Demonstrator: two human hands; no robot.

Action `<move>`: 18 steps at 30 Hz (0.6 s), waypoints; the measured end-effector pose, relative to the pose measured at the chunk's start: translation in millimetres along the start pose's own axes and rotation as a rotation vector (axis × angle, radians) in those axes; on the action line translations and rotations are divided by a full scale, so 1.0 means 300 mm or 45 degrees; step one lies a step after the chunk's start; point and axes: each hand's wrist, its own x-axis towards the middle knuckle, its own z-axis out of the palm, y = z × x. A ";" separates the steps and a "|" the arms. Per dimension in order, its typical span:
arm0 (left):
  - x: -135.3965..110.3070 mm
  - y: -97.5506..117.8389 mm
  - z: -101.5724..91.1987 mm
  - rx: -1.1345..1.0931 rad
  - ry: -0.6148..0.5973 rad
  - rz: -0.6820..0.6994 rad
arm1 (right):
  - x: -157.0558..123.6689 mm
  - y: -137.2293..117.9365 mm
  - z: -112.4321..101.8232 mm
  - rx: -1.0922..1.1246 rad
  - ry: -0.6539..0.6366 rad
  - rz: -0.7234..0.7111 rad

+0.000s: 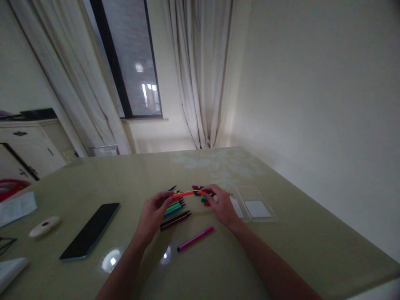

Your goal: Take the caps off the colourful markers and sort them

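An orange marker pen (183, 194) is held level above the table, its body pinched between the thumb and fingers of my left hand (155, 210). My right hand (221, 205) is closed on an orange cap (201, 192) at the marker's tip; whether cap and tip touch is too small to tell. Below my left hand lie several uncapped pens, among them green (173, 207) and blue (173, 211) ones and a dark pair (175, 221). Loose caps (205, 203) lie by my right fingers, partly hidden. Nearer to me rests a capped magenta marker (195, 239).
Right of my right hand lies an open clear plastic case (270, 212) with white card inside. On the left are a black phone (90, 231), a whitish oval object (44, 226) and a pale folded cloth or paper (18, 208). A wall borders the table's (312, 233) right edge.
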 end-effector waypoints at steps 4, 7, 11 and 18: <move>-0.005 0.002 0.009 0.007 -0.049 0.015 | -0.002 0.010 0.004 0.020 -0.006 0.009; -0.014 0.011 0.023 0.054 -0.093 0.030 | -0.004 0.015 0.005 0.063 -0.049 0.035; -0.027 0.023 0.035 0.115 -0.135 -0.004 | -0.008 0.013 0.001 0.129 -0.151 0.123; -0.044 0.056 0.055 -0.016 -0.103 -0.126 | -0.013 0.022 -0.003 0.238 -0.192 0.206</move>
